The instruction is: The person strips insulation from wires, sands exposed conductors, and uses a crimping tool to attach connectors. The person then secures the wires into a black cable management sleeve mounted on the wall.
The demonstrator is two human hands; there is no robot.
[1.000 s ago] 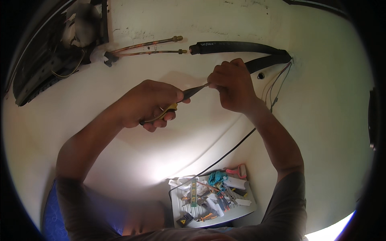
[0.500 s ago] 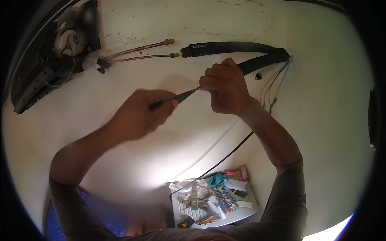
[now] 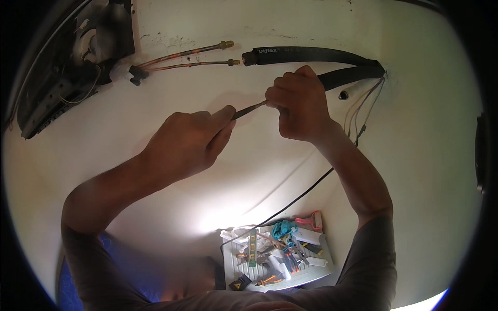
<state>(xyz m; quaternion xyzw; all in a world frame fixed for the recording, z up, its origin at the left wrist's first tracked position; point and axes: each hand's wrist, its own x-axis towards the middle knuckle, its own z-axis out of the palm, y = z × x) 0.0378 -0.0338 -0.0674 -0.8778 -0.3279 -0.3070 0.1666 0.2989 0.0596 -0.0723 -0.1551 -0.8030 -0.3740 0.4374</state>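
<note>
My left hand (image 3: 187,139) is closed around a dark, slim, tapered tool (image 3: 246,111); the grip end is hidden in my fingers. Its narrow end meets a small copper-coloured tip just at my right hand. My right hand (image 3: 302,106) is wrapped around the end of the lower black foam-covered pipe (image 3: 351,78), which comes from the wall at the right. Above it lies a second black foam-covered pipe (image 3: 311,55), held by neither hand. To the left, two bare copper pipes (image 3: 181,54) with brass nuts point toward that pipe's end.
A dark appliance body (image 3: 78,67) is at the upper left. Thin wires (image 3: 363,111) hang by the wall outlet, near a short pipe stub (image 3: 343,95). A black cable (image 3: 303,194) runs down to a pale ridged tray (image 3: 306,282) of tools: a green level, pliers and a teal cloth.
My left fingers have turned over the tool and now cover its dark rear end. Both hands and the wall fittings appear slightly farther right and higher in view.
</note>
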